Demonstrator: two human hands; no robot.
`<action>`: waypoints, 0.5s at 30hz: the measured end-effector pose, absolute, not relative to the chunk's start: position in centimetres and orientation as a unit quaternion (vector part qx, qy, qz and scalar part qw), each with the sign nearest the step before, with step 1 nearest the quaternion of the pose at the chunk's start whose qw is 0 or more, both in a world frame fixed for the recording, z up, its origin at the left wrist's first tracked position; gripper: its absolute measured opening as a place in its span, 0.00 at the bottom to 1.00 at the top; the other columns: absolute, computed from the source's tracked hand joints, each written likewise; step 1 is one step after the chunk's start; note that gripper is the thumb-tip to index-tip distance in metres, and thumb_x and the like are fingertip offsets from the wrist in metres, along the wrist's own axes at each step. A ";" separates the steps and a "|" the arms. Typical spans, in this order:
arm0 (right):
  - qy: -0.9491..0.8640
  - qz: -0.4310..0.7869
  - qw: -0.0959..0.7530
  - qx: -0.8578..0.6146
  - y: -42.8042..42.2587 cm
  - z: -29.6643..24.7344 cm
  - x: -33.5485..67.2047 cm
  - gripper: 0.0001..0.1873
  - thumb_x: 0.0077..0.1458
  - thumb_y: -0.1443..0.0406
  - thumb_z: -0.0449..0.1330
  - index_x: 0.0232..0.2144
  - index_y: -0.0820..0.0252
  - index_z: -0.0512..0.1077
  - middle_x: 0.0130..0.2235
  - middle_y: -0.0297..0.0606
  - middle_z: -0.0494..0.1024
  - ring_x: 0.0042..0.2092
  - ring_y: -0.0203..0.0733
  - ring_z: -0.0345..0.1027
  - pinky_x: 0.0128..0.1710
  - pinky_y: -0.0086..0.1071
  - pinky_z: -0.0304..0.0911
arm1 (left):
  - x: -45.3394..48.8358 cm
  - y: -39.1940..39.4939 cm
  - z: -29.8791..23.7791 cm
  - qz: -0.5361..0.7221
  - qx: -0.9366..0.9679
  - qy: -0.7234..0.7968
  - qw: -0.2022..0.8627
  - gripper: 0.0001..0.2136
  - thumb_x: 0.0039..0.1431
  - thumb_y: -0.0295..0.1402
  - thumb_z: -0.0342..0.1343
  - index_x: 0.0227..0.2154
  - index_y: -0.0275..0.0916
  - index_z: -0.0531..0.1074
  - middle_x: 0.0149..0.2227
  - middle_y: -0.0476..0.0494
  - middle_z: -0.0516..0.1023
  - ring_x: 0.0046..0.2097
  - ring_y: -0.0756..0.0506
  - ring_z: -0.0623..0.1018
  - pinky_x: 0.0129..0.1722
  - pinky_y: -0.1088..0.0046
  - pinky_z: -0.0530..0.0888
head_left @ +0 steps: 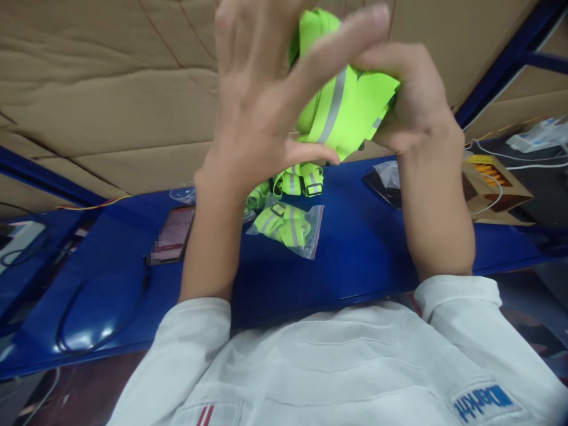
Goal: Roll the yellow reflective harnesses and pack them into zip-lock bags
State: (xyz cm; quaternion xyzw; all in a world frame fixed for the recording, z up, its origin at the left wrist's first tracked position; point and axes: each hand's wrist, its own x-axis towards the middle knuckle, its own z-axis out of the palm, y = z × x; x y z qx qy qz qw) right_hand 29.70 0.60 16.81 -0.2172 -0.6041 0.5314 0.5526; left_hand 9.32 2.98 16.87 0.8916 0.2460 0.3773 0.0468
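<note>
A neon yellow-green reflective strap bundle (pixel 344 115) with grey stripes is held up in front of me, above the table. My right hand (pixel 415 94) grips its right side, with the fingers partly hidden behind the fabric. On the left, my left hand (pixel 261 100) is spread wide: the index finger stretches across the front of the bundle and the thumb reaches along its lower edge. Below lies a clear zip bag (pixel 286 225) with a similar strap inside. Behind that bag are loose reflective straps (pixel 299 179) with black buckles.
A phone (pixel 172 235) lies on the blue table (pixel 350 248) at left, beside a black cable. To the right are a dark flat device (pixel 384 190) with plastic on it and an open cardboard box (pixel 497 192). Brown cardboard (pixel 110 112) walls the back.
</note>
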 end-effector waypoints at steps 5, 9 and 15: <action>-0.566 0.548 0.553 -0.270 1.2 16.4 28.9 0.10 0.62 0.67 0.54 0.29 0.55 0.73 0.33 0.32 0.78 0.39 0.39 0.75 0.43 0.33 0.75 | 9.0 3.1 17.6 0.292 0.933 0.200 -0.065 0.51 0.43 0.53 0.77 0.71 0.62 0.62 0.75 0.55 0.56 0.77 0.28 0.49 0.78 0.51 0.37; -0.549 0.544 0.521 -0.363 2.0 16.1 28.4 0.13 0.61 0.63 0.51 0.27 0.53 0.71 0.23 0.35 0.70 0.36 0.44 0.75 0.42 0.37 0.74 | 9.0 3.0 17.5 0.265 0.930 0.255 0.020 0.52 0.39 0.52 0.77 0.71 0.62 0.63 0.72 0.55 0.63 0.75 0.27 0.57 0.79 0.56 0.46; -0.580 0.462 0.533 -0.407 1.9 15.5 29.4 0.16 0.64 0.51 0.54 0.32 0.52 0.72 0.17 0.32 0.61 0.33 0.45 0.73 0.42 0.38 0.73 | 9.4 1.7 17.2 0.274 0.914 0.298 0.037 0.48 0.46 0.49 0.75 0.71 0.56 0.64 0.68 0.44 0.68 0.71 0.23 0.62 0.75 0.49 0.55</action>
